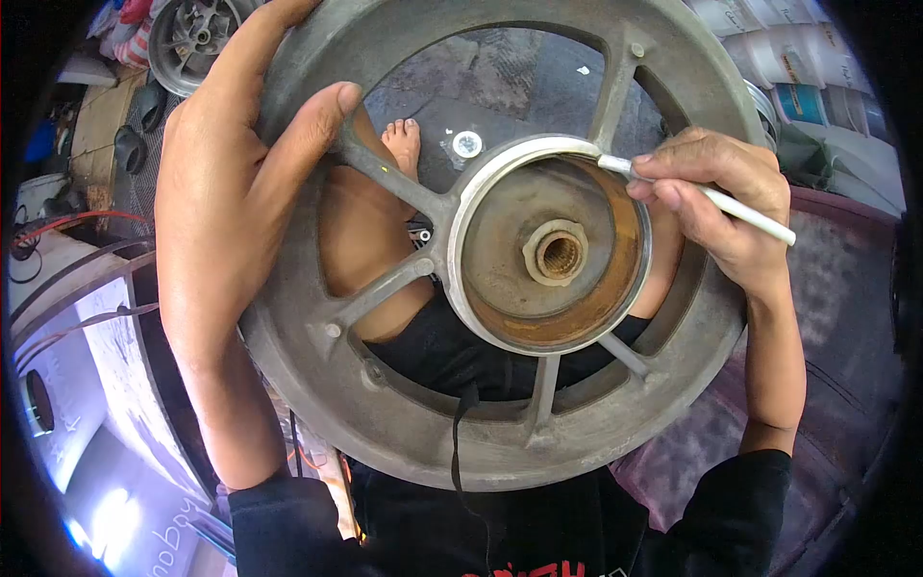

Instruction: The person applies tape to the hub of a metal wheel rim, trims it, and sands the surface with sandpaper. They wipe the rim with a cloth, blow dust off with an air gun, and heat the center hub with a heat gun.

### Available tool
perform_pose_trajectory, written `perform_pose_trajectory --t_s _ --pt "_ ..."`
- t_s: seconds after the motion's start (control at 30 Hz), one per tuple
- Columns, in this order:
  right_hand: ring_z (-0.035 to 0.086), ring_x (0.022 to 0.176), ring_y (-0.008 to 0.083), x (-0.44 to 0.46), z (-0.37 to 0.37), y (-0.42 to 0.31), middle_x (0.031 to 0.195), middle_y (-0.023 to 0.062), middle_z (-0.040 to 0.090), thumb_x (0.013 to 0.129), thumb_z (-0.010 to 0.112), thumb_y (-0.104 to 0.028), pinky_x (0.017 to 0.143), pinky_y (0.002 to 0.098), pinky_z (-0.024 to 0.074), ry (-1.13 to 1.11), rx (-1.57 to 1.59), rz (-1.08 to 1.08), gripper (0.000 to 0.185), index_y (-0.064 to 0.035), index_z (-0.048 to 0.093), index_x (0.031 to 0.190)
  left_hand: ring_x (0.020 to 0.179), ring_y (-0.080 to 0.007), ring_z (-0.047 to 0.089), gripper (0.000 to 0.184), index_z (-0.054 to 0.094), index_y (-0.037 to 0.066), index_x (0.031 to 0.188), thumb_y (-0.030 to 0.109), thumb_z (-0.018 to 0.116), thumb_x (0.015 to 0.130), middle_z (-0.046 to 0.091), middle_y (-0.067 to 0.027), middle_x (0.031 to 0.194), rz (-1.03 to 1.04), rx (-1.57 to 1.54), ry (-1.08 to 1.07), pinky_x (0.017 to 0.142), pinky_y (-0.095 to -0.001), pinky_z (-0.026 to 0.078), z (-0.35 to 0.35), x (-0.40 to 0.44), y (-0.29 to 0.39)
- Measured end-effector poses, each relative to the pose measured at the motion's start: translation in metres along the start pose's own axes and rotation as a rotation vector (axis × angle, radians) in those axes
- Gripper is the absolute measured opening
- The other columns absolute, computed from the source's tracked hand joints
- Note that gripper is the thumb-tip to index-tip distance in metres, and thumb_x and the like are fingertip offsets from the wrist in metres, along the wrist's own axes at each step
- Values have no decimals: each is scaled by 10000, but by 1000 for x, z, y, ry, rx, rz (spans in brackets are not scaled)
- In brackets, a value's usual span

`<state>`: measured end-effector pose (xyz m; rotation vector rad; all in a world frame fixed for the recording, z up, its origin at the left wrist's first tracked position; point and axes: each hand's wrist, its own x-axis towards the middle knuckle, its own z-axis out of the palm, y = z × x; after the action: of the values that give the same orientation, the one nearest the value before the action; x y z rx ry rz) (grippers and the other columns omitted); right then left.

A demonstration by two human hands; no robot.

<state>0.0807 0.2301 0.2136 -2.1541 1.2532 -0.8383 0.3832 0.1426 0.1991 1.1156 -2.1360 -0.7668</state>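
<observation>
**Grey spoked wheel (pixel 596 438) held above the lap (pixel 433 344)**

Past the wheel lies a dark grey floor (pixel 538 72), with white tubs (pixel 779 58) at far right, a second wheel (pixel 197 37) at far left and a bright lamp (pixel 113 524) at near left. The spoked wheel fills the middle, its metal dull, the hub lip (pixel 538 146) paler and shinier, the inner wall (pixel 618 274) rusty brown. The left hand (pixel 226 192) steadies the rim, thumb spread wide. The right hand's (pixel 721 197) fingers (pixel 687 154) pinch a white pen-like tool (pixel 755 221), its tip at the lip.
</observation>
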Motion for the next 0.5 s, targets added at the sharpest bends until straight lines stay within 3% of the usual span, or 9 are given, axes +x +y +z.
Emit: perform_pose_trajectory --t_s 0.23,0.33,0.5 --pt "716 729 191 5 7 -1 830 124 729 855 703 -68 646 267 556 -20 124 65 115 19 730 925 1186 -205 574 473 528 26 1369 145 654 929 634 -146 1249 29 114 -32 1026 -327 420 -5 0 2" --pt "715 729 182 0 1 -5 816 122 728 853 701 -69 654 268 558 14 203 213 117 21 730 922 1180 -204 575 475 527 22 1366 143 656 925 634 -145 1248 28 128 -25 1026 -328 419 -6 -1 4" --pt "715 722 178 0 -1 -4 794 118 727 849 701 -62 650 266 559 14 57 123 109 26 725 908 1178 -203 575 473 529 29 1365 144 656 925 634 -147 1247 32 101 -19 1027 -327 416 -4 0 3"
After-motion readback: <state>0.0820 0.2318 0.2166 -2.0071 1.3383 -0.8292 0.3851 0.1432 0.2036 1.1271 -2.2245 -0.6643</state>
